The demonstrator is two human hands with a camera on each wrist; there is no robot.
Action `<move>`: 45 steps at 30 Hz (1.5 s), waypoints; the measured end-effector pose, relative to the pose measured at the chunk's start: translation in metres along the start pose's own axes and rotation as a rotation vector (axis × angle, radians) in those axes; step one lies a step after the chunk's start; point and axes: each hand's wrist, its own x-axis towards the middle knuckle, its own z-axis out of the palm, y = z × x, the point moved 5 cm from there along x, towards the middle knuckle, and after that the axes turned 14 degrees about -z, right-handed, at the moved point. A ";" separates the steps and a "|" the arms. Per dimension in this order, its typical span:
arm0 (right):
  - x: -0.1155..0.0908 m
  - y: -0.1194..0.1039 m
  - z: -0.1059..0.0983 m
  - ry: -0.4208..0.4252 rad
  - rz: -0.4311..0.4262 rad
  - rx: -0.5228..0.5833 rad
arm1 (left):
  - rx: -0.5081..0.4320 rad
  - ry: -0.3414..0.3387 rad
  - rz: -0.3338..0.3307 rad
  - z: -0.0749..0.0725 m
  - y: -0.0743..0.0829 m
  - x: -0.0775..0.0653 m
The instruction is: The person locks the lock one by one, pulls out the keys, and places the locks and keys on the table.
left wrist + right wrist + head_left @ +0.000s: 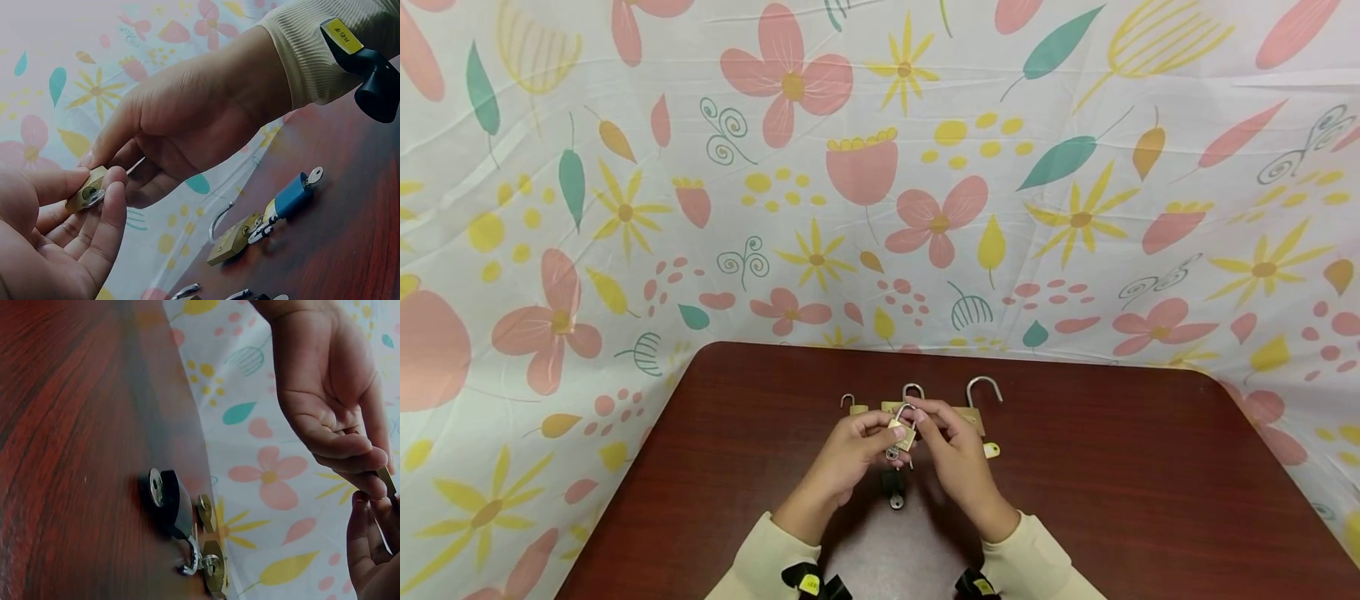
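In the head view my left hand [842,454] holds a small brass padlock [902,436] upright, its silver shackle at the top. A key [95,199] sits in the padlock's underside in the left wrist view, between the fingers of my left hand [69,250]. My right hand [958,458] meets it from the other side, thumb and index fingertips pinching at the shackle. Right behind the hands, a brass padlock with a raised shackle [913,389] is partly hidden by them. In the right wrist view both hands come together at the right edge, where the held padlock shows only as a sliver.
On the dark red table [1150,467] stand a smaller brass padlock [858,409] to the left and a large one [976,419] to the right, both with open shackles. A dark key tag [892,482] with a key lies below the hands; a yellow tag [992,450] lies right.
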 end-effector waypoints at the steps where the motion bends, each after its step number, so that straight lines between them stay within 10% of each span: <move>1: -0.001 0.000 0.001 0.002 0.004 -0.003 | 0.001 0.004 0.001 0.000 0.000 0.000; 31: 0.006 -0.004 -0.007 -0.100 -0.086 -0.027 | 0.012 0.096 0.001 -0.007 -0.002 0.004; 45: 0.003 -0.002 0.000 -0.113 -0.022 -0.057 | -0.196 0.147 0.095 -0.015 0.005 0.004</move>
